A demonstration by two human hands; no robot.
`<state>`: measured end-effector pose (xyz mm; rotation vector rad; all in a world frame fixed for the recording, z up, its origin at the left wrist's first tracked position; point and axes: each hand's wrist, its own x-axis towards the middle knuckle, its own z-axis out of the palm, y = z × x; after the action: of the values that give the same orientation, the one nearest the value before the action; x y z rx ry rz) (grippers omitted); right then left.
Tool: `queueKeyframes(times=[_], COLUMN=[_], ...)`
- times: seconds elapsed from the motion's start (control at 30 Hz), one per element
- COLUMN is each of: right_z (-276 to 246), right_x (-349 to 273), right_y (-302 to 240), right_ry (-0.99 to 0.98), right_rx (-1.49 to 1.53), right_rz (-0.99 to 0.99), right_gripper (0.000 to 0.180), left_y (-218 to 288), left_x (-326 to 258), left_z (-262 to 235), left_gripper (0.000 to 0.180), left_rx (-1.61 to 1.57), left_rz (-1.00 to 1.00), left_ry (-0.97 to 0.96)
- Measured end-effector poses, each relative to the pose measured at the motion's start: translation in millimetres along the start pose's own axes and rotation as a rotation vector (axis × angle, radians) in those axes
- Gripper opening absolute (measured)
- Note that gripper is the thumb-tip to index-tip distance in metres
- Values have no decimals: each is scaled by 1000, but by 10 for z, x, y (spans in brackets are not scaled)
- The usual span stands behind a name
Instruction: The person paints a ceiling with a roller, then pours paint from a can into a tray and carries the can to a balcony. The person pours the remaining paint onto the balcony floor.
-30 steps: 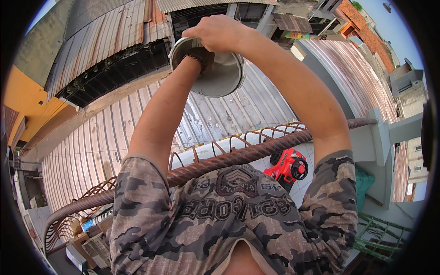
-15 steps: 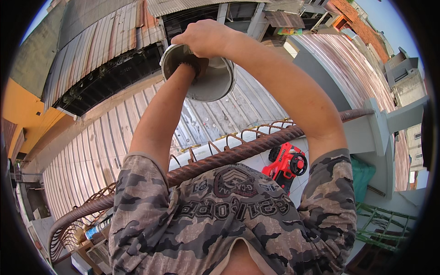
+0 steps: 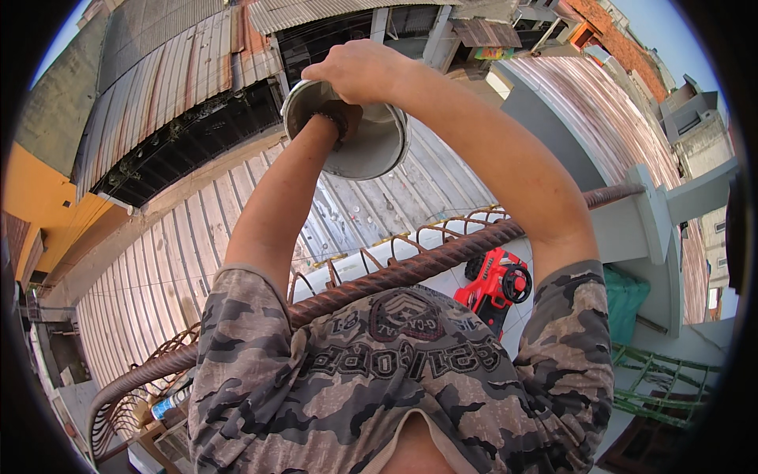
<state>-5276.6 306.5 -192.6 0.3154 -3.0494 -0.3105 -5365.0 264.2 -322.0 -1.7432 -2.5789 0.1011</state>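
Observation:
Out beyond the railing, a grey-white bucket [image 3: 371, 150] is held up with its mouth tilted toward me. My right hand [image 3: 347, 67] grips the far rim, its fingers curled over the edge. My left hand [image 3: 350, 121] reaches down inside the bucket, a dark bracelet [image 3: 338, 125] round the wrist. Shade and the bucket's wall hide most of its fingers, and whatever they touch cannot be made out. Grey residue coats the bucket's inner wall.
A brown twisted railing [image 3: 403, 268] with curled bars crosses in front of my chest. Below it lies a ribbed metal roof [image 3: 197, 253]. A red toy vehicle [image 3: 493, 288] stands on the tiles to my right, near a green metal rack [image 3: 663, 387].
The bucket and both hands have shifted very slightly right and down in the picture. My grip on the rim stays the same, and the left hand remains inside.

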Motion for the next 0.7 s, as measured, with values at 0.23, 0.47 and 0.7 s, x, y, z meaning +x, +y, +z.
queueKeyframes(times=[0.23,0.47,0.7], right_z=[333,738,1163], right_x=[-33,53,446], right_y=[191,587,710], right_ry=[-81,-130,-456], right_rx=[-46,-100,-275], right_rz=[34,184,285], right_gripper=[35,22,25], left_y=[332,-466,-1186], left_x=[-513,-1643,-1970], left_z=[-289,584,1215], left_gripper=[17,17,15], left_rx=[-87,-179,-295], left_rz=[108,-249,-531], left_ry=[-90,-198,48])
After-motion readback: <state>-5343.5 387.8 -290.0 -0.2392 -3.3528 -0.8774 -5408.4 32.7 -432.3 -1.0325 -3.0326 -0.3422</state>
